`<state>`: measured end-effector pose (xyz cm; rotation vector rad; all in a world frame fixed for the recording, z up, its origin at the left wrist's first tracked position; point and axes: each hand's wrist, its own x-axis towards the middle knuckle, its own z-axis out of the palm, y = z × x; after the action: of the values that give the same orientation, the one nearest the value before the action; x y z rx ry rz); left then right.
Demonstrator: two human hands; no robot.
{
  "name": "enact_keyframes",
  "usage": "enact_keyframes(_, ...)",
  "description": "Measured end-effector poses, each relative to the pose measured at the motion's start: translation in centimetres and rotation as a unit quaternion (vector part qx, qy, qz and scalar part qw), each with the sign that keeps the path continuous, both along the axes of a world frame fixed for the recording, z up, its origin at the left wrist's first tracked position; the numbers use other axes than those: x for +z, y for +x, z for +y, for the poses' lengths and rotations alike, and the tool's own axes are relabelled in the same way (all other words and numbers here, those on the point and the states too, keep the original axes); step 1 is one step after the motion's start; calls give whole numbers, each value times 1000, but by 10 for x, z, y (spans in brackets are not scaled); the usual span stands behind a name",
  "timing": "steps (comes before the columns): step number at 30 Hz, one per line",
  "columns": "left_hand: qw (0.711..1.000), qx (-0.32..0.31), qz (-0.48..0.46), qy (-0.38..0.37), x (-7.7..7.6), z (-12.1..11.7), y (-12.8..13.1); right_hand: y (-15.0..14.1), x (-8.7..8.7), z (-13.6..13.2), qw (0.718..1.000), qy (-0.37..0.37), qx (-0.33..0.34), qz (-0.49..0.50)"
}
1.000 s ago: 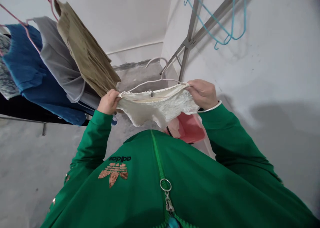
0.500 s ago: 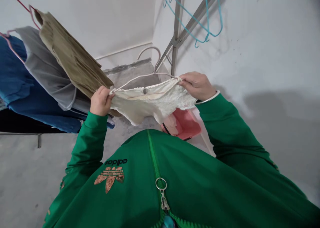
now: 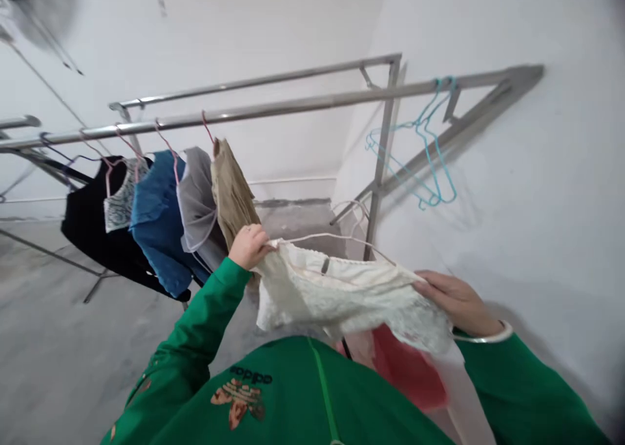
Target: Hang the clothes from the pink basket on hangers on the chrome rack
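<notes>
A white lace garment (image 3: pixel 336 298) with a dark label inside its upper edge hangs spread in front of me on a pale wire hanger (image 3: pixel 332 236). My left hand (image 3: pixel 250 245) pinches its left upper corner, where the hanger's end lies. At the opposite end, my right hand (image 3: pixel 459 301), with a white bangle at the wrist, grips the garment's right edge between thumb and fingers. The hanger's hook points away from me. Whether either hand also holds the hanger's tips is hidden by cloth.
A metal rail (image 3: pixel 293 106) runs across, with an olive garment (image 3: pixel 232 187), grey top (image 3: pixel 198 197), blue top (image 3: pixel 159 217) and black garment (image 3: pixel 88 217) hung at left. Blue hangers (image 3: pixel 434 152) hang at right by the wall. Below the garment sits a red-pink container (image 3: pixel 410 373).
My view has tilted up, bringing the rail into sight. Both hands still hold the garment, which now appears lower and further right. My right hand's fingers look straighter.
</notes>
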<state>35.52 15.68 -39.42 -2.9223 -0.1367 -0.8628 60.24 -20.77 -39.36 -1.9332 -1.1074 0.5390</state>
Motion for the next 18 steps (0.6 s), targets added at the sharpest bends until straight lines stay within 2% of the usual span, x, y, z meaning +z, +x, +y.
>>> enact_keyframes(4,998,48,-29,-5,-9,-1,-4,8,6,-1,995,20,-66,65)
enact_keyframes(7,993,69,-91,-28,-19,-9,-15,11,19,5,993,17,-104,44)
enact_keyframes(9,993,59,-90,-53,-31,-18,-24,11,30,16,990,23,-136,17)
enact_keyframes(13,993,18,-16,-120,-65,-46,-42,8,51,55,976,91,-192,-36)
enact_keyframes(16,984,9,22,-178,-91,-68,-55,2,62,95,972,159,-160,-61)
enact_keyframes(18,974,10,37,-222,-103,-79,-63,-4,66,126,971,187,-131,-66)
